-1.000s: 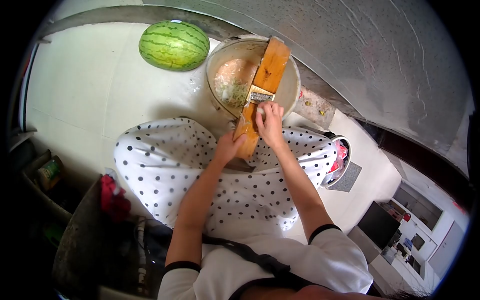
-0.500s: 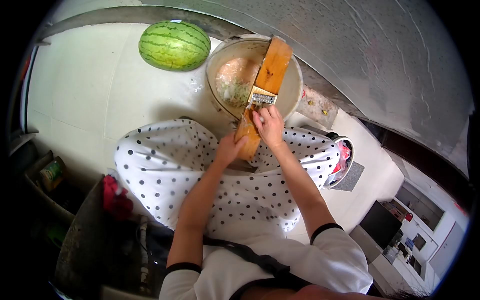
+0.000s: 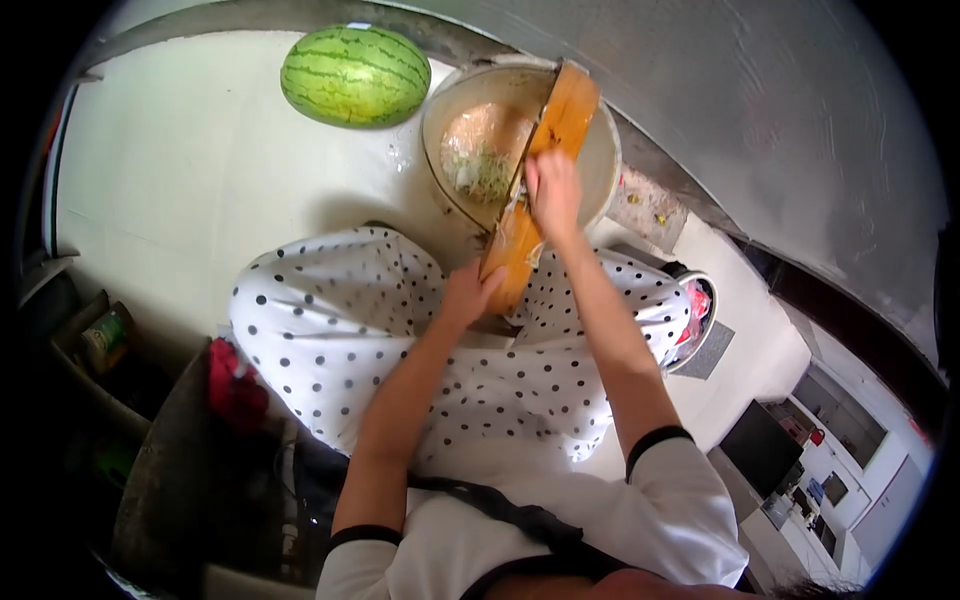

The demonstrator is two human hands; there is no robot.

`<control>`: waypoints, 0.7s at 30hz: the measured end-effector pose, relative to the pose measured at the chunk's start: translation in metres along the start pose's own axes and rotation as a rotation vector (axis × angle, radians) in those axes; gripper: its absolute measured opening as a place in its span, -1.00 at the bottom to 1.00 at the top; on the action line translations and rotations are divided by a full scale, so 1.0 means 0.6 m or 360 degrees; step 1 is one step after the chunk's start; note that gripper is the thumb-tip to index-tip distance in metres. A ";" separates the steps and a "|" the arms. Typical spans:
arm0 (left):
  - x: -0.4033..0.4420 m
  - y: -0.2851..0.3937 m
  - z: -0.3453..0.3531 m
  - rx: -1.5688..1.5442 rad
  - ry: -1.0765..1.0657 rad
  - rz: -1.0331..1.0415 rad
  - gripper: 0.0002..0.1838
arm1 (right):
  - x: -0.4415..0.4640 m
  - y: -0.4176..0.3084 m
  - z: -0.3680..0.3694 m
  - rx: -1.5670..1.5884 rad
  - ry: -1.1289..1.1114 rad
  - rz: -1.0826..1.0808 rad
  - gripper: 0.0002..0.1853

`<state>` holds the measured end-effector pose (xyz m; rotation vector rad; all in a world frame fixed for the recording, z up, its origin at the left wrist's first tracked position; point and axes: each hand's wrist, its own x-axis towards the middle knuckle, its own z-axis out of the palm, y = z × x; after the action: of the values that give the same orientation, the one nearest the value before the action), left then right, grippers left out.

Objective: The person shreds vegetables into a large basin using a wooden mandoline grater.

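Left fingers (image 3: pixel 493 283) closed around near end of wooden board (image 3: pixel 570 108). Right fingers (image 3: pixel 536 178) curled over its middle, hold unclear; bucket (image 3: pixel 600 170) below them, shreds (image 3: pixel 482 174) to their left.

Apparent home: watermelon (image 3: pixel 355 77), tiled floor (image 3: pixel 180 150)

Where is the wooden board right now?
In the head view, right of the watermelon, the wooden board slants across the round tub. The left hand holds its near end; the right hand is over its middle.
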<state>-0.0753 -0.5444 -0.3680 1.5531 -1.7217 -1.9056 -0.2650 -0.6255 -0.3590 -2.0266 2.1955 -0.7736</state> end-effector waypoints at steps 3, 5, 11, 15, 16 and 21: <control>-0.002 0.008 0.000 -0.0038 0.0018 -0.0029 -0.51 | 0.048 0.023 -0.007 -0.0183 0.0140 0.0203 -0.83; -0.003 0.007 0.003 -0.0042 0.0168 0.0099 -0.50 | 0.007 0.006 -0.016 -0.0062 -0.0003 0.0081 -0.81; 0.000 0.008 -0.002 -0.0030 -0.0033 -0.0082 -0.50 | 0.048 0.019 -0.008 -0.0234 0.0036 0.0068 -0.81; 0.005 0.005 0.003 -0.0113 0.0139 0.0089 -0.51 | 0.020 0.003 -0.010 -0.0092 -0.0027 -0.0155 -0.82; 0.003 -0.003 0.007 -0.0098 0.0149 0.0093 -0.52 | -0.003 -0.026 -0.024 -0.0048 -0.0079 -0.0216 -0.82; -0.005 -0.013 0.013 -0.0058 0.0071 0.0020 -0.53 | 0.066 0.029 0.000 -0.0244 -0.0017 0.0145 -0.82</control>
<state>-0.0754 -0.5346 -0.3738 1.5561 -1.6649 -1.8710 -0.2861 -0.6628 -0.3546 -1.9728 2.3900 -0.6012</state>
